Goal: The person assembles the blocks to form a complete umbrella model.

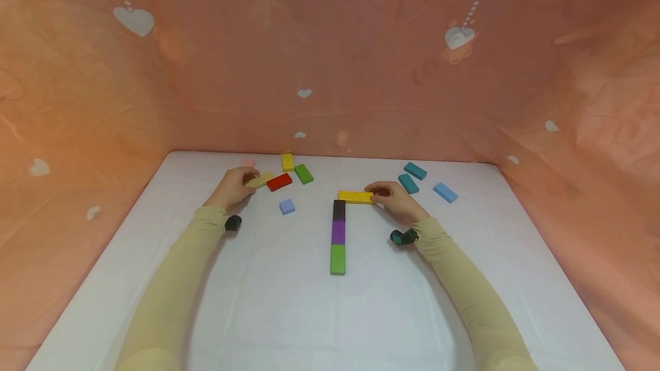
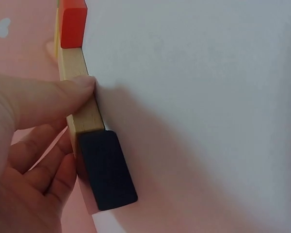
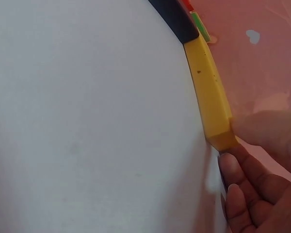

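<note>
On the desk [image 1: 278, 316], the left hand [image 1: 233, 186] pinches in its fingers the bare wooden block [image 1: 263, 178], near the red block [image 1: 279, 182]; the right hand [image 1: 396, 199] pinches the long yellow block [image 1: 354, 197] against the black block [image 1: 338, 210]. A sideways push could misalign this one.

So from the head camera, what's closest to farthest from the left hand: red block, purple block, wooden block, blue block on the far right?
1. Wooden block, pinched by the left hand.
2. Red block, just right of that.
3. Purple block, farther right and lower.
4. Blue block, far right.
</note>
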Tool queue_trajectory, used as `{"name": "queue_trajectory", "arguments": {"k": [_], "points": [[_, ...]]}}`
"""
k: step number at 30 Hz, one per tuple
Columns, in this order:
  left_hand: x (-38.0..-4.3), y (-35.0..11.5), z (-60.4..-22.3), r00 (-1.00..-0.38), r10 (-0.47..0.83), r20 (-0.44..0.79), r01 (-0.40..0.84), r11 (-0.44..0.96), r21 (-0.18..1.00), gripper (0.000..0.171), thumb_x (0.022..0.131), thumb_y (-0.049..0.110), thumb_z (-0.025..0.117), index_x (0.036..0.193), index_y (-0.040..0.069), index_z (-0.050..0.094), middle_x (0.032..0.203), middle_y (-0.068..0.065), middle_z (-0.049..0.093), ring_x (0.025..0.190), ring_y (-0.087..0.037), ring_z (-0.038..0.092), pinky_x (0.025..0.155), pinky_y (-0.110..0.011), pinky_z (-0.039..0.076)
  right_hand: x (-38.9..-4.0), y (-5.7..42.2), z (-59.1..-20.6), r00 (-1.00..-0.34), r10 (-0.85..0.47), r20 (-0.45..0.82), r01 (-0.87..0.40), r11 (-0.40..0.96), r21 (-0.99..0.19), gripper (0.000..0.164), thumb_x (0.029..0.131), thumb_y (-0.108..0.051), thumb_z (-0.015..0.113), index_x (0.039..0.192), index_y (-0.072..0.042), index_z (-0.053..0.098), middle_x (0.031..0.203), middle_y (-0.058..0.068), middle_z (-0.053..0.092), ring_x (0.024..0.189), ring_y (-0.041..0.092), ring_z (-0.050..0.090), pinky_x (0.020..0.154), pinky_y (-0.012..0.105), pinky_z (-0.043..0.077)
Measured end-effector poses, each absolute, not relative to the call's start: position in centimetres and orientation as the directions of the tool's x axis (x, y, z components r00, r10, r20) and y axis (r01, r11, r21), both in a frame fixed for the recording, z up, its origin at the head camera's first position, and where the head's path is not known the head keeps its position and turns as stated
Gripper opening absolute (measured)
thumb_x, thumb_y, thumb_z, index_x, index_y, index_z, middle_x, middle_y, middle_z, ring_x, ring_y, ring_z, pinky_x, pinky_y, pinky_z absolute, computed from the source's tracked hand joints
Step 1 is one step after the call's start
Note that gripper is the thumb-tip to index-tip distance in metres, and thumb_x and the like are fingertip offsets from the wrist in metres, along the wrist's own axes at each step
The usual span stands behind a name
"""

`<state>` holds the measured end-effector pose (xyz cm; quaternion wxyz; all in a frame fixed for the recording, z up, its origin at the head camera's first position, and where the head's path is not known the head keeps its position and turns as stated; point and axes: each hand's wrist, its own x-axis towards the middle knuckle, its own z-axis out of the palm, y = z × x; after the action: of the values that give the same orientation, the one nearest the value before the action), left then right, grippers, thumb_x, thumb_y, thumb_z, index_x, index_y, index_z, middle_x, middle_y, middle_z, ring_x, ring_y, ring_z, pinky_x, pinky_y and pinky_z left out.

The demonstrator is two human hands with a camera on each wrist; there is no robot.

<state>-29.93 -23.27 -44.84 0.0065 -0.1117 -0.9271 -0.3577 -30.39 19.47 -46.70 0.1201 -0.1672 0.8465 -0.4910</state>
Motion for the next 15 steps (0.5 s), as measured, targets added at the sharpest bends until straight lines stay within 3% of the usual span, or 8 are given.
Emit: {"name": "queue_trajectory", "arguments": {"k": [10, 15], "points": [[-30.0, -23.7, -44.4, -0.958, 0.208, 0.196, 0.285, 0.715, 0.638, 0.039, 0.083, -0.011, 0.064, 0.122, -0.011, 0.057, 0.121, -0.029, 0.055, 0.11, -0.04, 0.05, 0.098, -0.051, 0.039, -29.9, 19.2, -46.0, -0.911, -0.411, -0.044, -0.161, 0.451, -0.878, 0.029, 0.093, 0.0, 0.057, 0.122, 0.001, 0.061, 0.122, 0.017, 0.058, 0.102, 0.029, 0.052, 0.091, 0.033, 0.045], [-29.7, -22.9, -43.4, -0.953, 0.195, 0.233, 0.303, 0.666, 0.681, 0.041, 0.086, 0.002, 0.07, 0.124, -0.006, 0.058, 0.123, -0.024, 0.054, 0.11, -0.036, 0.049, 0.096, -0.049, 0.042, -30.1, 19.4, -46.4, -0.912, -0.407, -0.045, -0.161, 0.458, -0.874, 0.028, 0.093, 0.0, 0.057, 0.121, -0.001, 0.062, 0.122, 0.015, 0.059, 0.101, 0.027, 0.053, 0.09, 0.031, 0.046]]}}
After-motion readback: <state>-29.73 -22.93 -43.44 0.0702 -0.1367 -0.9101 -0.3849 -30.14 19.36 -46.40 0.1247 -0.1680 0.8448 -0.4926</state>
